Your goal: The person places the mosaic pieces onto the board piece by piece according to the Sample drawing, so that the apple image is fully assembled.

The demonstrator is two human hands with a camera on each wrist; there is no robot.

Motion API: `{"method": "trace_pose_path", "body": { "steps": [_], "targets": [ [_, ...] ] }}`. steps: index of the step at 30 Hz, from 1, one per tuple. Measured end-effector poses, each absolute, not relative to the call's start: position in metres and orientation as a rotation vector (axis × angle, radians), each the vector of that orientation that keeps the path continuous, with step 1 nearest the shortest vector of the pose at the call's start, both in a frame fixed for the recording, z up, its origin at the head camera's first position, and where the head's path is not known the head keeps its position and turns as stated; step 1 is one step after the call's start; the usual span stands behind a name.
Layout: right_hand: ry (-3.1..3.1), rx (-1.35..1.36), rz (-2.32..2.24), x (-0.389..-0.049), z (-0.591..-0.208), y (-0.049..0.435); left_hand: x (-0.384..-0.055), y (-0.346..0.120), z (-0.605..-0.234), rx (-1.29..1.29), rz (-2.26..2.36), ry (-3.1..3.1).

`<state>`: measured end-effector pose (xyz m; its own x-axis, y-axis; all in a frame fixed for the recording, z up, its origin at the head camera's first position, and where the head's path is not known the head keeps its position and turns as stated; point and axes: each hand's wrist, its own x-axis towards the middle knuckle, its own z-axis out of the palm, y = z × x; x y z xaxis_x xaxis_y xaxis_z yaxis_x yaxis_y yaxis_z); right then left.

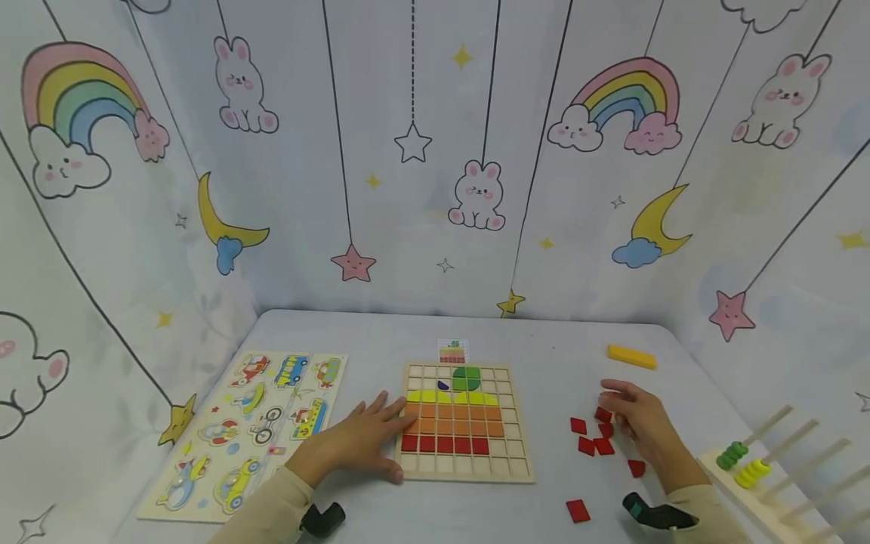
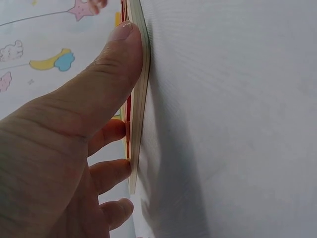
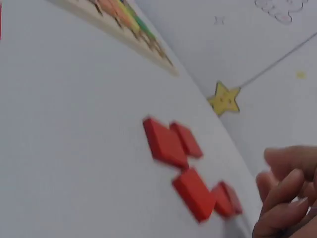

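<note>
My left hand (image 1: 360, 440) rests at the left side of a wooden grid board (image 1: 519, 446), fingers spread over its edge. In the left wrist view the thumb (image 2: 121, 54) lies against the board's rim (image 2: 142, 89). Rows of red, orange and yellow pieces fill part of the grid, with green pieces (image 1: 466, 379) and a small dark blue one (image 1: 443, 385) above. Over on the right, my right hand (image 1: 639, 419) hovers by several loose red square tiles (image 1: 586, 446), its fingers loosely bent. Nothing shows between those fingers in the right wrist view.
A small pattern card (image 1: 453, 352) lies behind the board. To the left is a vehicle puzzle board (image 1: 224, 408). A yellow bar (image 1: 632, 357) lies at the back right, and a bead rack (image 1: 768, 495) stands at the right edge. One red tile (image 1: 578, 511) sits nearer the front.
</note>
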<state>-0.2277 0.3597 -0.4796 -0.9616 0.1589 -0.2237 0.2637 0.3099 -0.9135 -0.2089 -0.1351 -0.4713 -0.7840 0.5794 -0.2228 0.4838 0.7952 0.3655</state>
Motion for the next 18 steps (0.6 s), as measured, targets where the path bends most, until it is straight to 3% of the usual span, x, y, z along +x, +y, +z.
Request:
{"method": "trace_pose_path", "body": {
  "steps": [3,11,18],
  "targets": [
    [2.521,0.513,-1.589,-0.23,-0.486,0.38,-0.21,-0.135,-0.472,0.812,0.435,2.657],
    [2.728,0.382,-1.287,-0.23,-0.487,0.371,-0.21,-0.138,-0.475,0.838,0.441,2.669],
    [2.572,0.45,-1.47,-0.227,-0.486,0.375,-0.209,-0.138,-0.476,0.836,0.421,2.671]
  ]
}}
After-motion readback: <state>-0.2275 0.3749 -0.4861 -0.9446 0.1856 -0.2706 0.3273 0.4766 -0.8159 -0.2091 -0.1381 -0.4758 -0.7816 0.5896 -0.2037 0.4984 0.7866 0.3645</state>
